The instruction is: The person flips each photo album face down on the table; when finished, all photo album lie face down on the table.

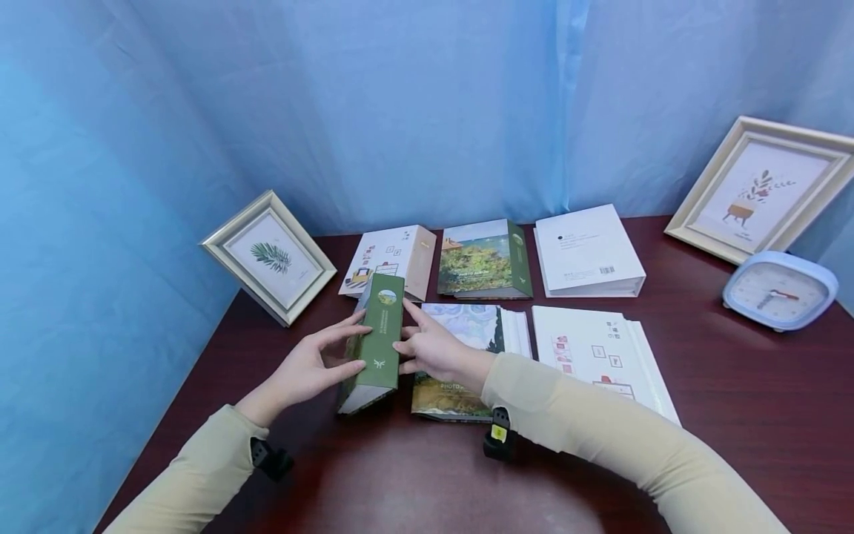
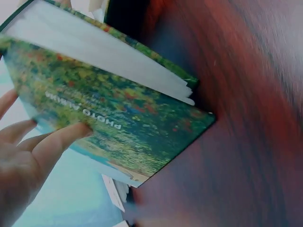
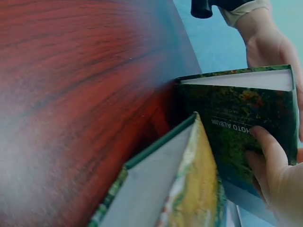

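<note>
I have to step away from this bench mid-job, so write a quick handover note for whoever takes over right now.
Left hand: straight fingers pressed flat against the left cover of the green photo album.
Right hand: fingers against its right cover.
The album stands on edge, spine up, at the table's front left, beside the painted-cover album lying flat.
Done: album upright.
Left: apparently setting it in place; five other albums lie flat.

Photo album (image 1: 380,334): green spine, flowery painted cover, perhaps meadow; table (image 1: 734,415) dark red woodgrain.
</note>
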Demonstrator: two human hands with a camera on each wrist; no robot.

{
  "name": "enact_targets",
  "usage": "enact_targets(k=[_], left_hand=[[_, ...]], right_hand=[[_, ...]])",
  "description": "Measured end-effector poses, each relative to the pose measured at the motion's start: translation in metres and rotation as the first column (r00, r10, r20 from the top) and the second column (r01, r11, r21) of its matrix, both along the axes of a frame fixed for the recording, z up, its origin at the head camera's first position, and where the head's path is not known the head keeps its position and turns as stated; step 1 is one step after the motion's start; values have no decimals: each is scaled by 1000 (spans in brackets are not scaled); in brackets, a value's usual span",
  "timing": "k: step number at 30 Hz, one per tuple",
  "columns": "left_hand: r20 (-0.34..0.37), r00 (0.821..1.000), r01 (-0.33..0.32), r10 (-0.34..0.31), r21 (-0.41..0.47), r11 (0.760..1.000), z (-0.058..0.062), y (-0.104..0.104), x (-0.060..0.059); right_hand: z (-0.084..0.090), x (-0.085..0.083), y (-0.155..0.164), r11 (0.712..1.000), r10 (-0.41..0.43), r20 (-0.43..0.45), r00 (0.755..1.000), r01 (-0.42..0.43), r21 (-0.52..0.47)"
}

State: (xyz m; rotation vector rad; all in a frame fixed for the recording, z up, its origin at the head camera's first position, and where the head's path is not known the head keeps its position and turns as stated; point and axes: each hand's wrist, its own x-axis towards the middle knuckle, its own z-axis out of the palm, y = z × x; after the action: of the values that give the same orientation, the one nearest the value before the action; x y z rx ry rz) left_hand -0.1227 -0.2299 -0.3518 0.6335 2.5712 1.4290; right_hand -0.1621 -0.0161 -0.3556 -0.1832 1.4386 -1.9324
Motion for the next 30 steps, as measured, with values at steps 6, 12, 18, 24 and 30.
enact_targets(k=[6, 12, 18, 24, 30], left_hand=[[49, 995, 89, -83, -130, 988, 2, -6, -5], [35, 990, 140, -136, -370, 919, 5, -9, -9], [45, 988, 151, -146, -438, 886, 6, -13, -13], [42, 988, 151, -151, -497, 855, 4, -15, -16], [36, 987, 152, -157, -528, 836, 5, -15, -17]], right_hand=[[-14, -1, -9, 999, -31, 34, 999, 30, 28], [-21, 2, -16, 996, -65, 75, 995, 60, 68], [-23, 5, -21, 996, -80, 88, 993, 76, 55], [-27, 5, -24, 995, -82, 79, 994, 77, 57], [-28, 4, -25, 996, -71, 68, 995, 67, 54]])
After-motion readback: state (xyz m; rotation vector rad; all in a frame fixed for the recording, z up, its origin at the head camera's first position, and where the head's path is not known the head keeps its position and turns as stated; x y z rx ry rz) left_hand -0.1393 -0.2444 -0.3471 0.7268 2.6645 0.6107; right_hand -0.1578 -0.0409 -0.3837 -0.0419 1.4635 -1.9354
